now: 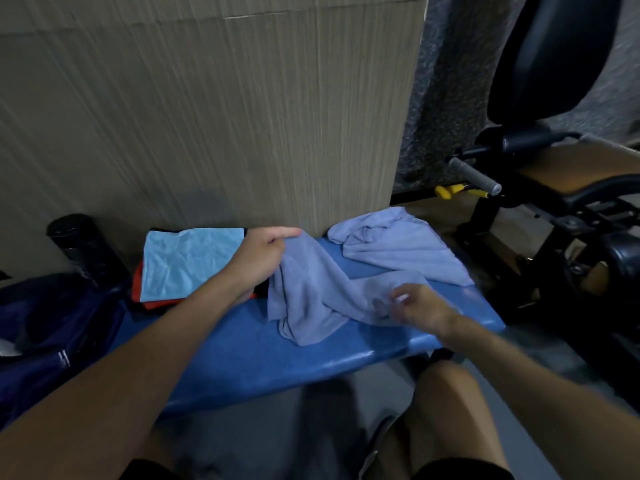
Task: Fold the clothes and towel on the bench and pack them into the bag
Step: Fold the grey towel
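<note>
A crumpled lavender-blue towel (349,271) lies across the blue padded bench (277,348), bunched in the middle and spread out toward the far right end. My left hand (263,258) pinches a raised edge of the towel near the wall. My right hand (419,304) is blurred over the towel's near right part, fingers curled at the cloth; its grasp is unclear. A stack of folded clothes sits on the bench's left part: a light blue piece (187,263) on top, an orange-red one (152,303) beneath. A dark navy bag (45,323) stands at the left.
A black bottle (78,244) stands behind the bag at the left. A wood-grain wall panel (214,116) rises right behind the bench. Black gym equipment with a grey handle (476,174) and yellow knob crowds the right side. My knees are below the bench's near edge.
</note>
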